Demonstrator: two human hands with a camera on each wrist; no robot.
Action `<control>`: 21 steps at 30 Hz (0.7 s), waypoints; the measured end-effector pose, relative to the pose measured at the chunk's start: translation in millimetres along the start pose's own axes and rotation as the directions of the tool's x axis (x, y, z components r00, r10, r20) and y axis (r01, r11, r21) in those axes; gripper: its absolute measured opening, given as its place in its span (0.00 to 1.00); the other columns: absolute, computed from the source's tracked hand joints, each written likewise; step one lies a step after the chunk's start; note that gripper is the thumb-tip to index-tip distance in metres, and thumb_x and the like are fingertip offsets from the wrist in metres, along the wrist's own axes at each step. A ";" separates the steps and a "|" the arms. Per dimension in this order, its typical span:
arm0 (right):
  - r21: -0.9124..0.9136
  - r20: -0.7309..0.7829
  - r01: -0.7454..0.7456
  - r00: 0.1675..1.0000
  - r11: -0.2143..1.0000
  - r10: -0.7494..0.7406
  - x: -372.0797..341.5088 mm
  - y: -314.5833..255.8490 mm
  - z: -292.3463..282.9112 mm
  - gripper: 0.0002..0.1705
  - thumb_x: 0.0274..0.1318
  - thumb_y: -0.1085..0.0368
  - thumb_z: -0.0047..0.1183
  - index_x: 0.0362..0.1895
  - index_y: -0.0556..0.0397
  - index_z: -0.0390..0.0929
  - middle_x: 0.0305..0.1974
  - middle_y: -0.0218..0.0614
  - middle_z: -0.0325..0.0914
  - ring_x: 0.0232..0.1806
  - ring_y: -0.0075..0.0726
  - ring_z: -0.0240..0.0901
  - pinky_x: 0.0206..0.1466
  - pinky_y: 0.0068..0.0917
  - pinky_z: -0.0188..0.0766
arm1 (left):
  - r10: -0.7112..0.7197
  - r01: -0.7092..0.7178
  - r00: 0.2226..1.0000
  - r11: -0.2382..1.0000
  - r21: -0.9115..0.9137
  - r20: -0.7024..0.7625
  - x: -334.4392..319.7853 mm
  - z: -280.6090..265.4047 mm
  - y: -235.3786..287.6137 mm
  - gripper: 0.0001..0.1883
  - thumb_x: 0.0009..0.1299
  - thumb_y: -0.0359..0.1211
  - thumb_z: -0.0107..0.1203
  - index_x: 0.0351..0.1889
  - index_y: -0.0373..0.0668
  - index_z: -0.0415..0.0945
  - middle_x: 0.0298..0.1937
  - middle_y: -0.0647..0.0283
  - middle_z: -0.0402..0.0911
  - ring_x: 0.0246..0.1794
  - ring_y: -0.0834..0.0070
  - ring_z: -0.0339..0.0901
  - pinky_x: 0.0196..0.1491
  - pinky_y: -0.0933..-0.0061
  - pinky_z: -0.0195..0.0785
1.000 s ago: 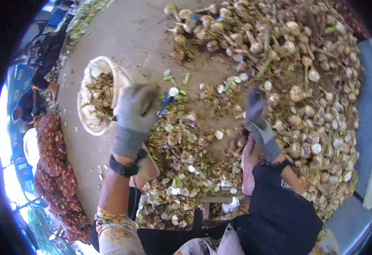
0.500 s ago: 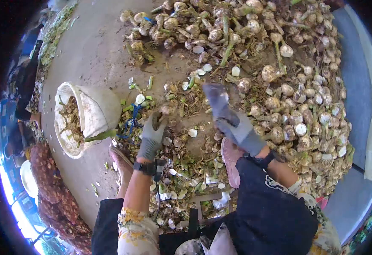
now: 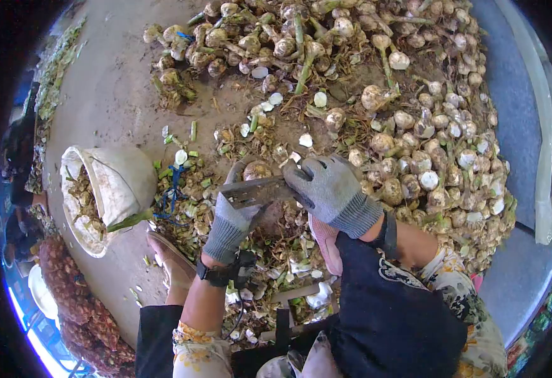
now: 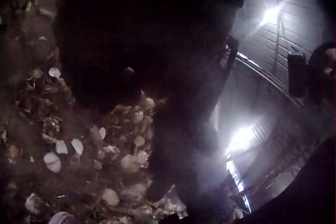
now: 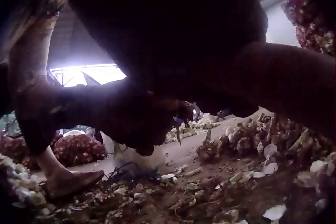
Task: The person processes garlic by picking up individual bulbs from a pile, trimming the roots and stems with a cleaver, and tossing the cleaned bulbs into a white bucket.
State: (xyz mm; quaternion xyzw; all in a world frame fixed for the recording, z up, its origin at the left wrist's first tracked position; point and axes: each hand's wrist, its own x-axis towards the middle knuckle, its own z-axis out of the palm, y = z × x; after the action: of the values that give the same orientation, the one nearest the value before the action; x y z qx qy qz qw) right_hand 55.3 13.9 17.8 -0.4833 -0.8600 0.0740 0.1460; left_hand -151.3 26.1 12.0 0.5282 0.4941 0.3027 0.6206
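In the head view my gloved left hand (image 3: pixel 230 217) holds a garlic bulb (image 3: pixel 257 170) low over the trimmings between my feet. My gloved right hand (image 3: pixel 331 194) grips a broad, dark, flat-bladed knife (image 3: pixel 257 191). Its blade lies across in front of the left palm, just on the near side of the bulb, and hides part of the left fingers. Both wrist views are very dark: the left hand (image 4: pixel 178 145) and the right hand (image 5: pixel 142 124) show only as black shapes.
A white bucket (image 3: pixel 124 183) with cut stalks lies tilted at the left. Garlic bulbs (image 3: pixel 427 157) are heaped along the right and far side. Trimmings (image 3: pixel 269 252) cover the floor around my shoes. Red net sacks (image 3: pixel 80 309) and another person (image 3: pixel 20 189) are at the far left.
My left hand has come away from beside the bucket and now has a garlic bulb. The right hand has swung the knife leftward to that bulb. The head view has shifted to the right.
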 end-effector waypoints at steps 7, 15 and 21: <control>0.072 0.047 -0.033 0.998 0.997 0.030 3.2 -1.8 -6.4 0.22 0.41 0.60 0.54 0.46 0.43 0.71 0.35 0.36 0.69 0.38 0.42 0.71 0.38 0.38 0.71 | 0.128 -0.104 0.972 0.986 0.127 -0.197 -3.6 5.6 -12.8 0.30 0.59 0.32 0.62 0.56 0.34 0.61 0.39 0.58 0.79 0.40 0.76 0.77 0.42 0.76 0.72; 0.145 0.265 -0.591 0.796 0.794 0.544 3.4 41.1 8.2 0.21 0.49 0.58 0.54 0.49 0.49 0.72 0.27 0.47 0.74 0.32 0.50 0.74 0.36 0.41 0.70 | -0.156 0.107 0.972 0.961 -0.256 -0.177 -13.4 19.7 42.3 0.23 0.59 0.27 0.58 0.51 0.32 0.65 0.36 0.63 0.76 0.34 0.78 0.75 0.39 0.79 0.71; 0.635 0.078 -0.520 0.778 0.571 0.623 -1.2 26.3 18.3 0.20 0.51 0.56 0.55 0.43 0.58 0.75 0.29 0.48 0.78 0.30 0.50 0.75 0.34 0.36 0.71 | 0.021 -0.038 0.958 0.998 -0.055 -0.286 19.9 -4.4 1.5 0.25 0.61 0.26 0.57 0.56 0.38 0.63 0.46 0.62 0.72 0.46 0.75 0.72 0.51 0.75 0.68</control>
State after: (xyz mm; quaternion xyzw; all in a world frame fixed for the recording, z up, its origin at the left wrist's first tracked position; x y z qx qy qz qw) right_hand 71.2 26.8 -6.8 -0.6625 -0.5669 0.3601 0.3316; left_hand -148.6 46.0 7.8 0.4675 0.5613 0.3996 0.5537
